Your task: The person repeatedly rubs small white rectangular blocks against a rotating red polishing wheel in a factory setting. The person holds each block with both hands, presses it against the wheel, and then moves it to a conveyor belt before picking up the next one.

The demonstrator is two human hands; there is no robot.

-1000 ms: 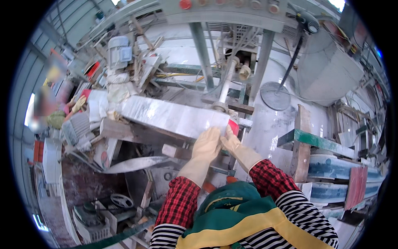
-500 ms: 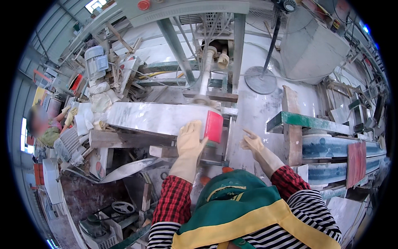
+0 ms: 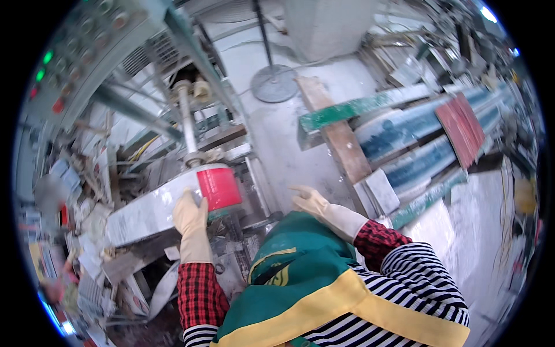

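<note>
A long curved white moulding piece [image 3: 150,211] with a red end [image 3: 219,188] lies across a wooden rest in front of me. My left hand [image 3: 189,217], in a pale rubber glove, presses against its near side just beside the red end. My right hand [image 3: 310,200], also gloved, hangs free to the right above the wet floor, its fingers spread and holding nothing. A green and yellow apron [image 3: 300,277] covers my front.
A machine with a vertical spindle [image 3: 186,124] and a button panel [image 3: 69,63] rises behind the piece. Stacked long mouldings with red ends [image 3: 428,130] lie right on green and wooden beams. A fan base [image 3: 274,84] stands on the wet floor.
My right hand has come off the red end and moved out to the right. My left hand stays on the piece. The view has swung to the right.
</note>
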